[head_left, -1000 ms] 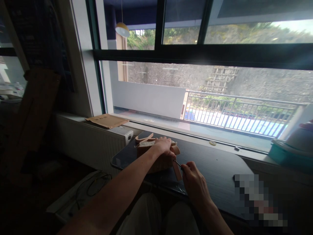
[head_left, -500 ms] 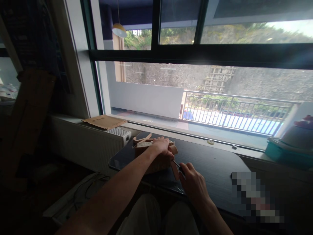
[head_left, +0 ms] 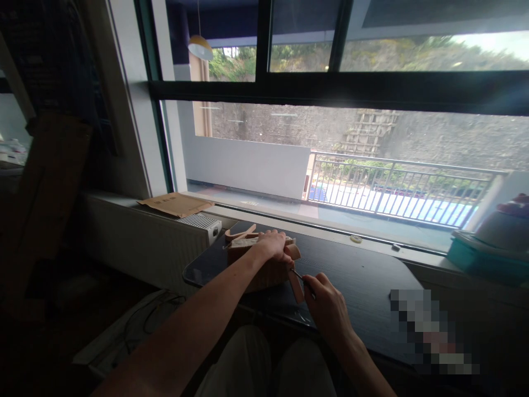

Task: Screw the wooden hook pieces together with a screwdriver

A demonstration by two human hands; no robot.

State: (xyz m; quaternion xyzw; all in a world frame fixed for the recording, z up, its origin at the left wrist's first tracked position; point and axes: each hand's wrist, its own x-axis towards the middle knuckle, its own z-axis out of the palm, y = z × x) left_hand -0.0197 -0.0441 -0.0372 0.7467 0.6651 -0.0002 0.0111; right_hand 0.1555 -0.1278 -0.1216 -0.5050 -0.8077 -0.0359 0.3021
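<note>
On the dark table sits a brown boxy bag point(head_left: 258, 280), seemingly leather, with pale material along its top. A tan strap point(head_left: 243, 232) curls up at its far left, and another tan strip point(head_left: 296, 288) hangs down at its right end. My left hand point(head_left: 273, 245) lies over the bag's top right part, fingers closed around its edge beside a curled tan flap point(head_left: 293, 252). Between the fingers of my right hand point(head_left: 326, 300) is a thin tool with a metal shaft point(head_left: 297, 274) and dark handle; its tip meets the strip's upper part. The exact tool kind is unclear.
The dark table point(head_left: 351, 275) has a blurred-out item point(head_left: 430, 331) at its right. Beyond it are a windowsill with a small tape roll point(head_left: 356, 239) and a teal box point(head_left: 473, 256). A radiator point(head_left: 152, 242) and brown envelope point(head_left: 177, 204) lie to the left.
Hardly anything differs. My right hand and the tool have shifted very slightly; my left hand stays on the bag.
</note>
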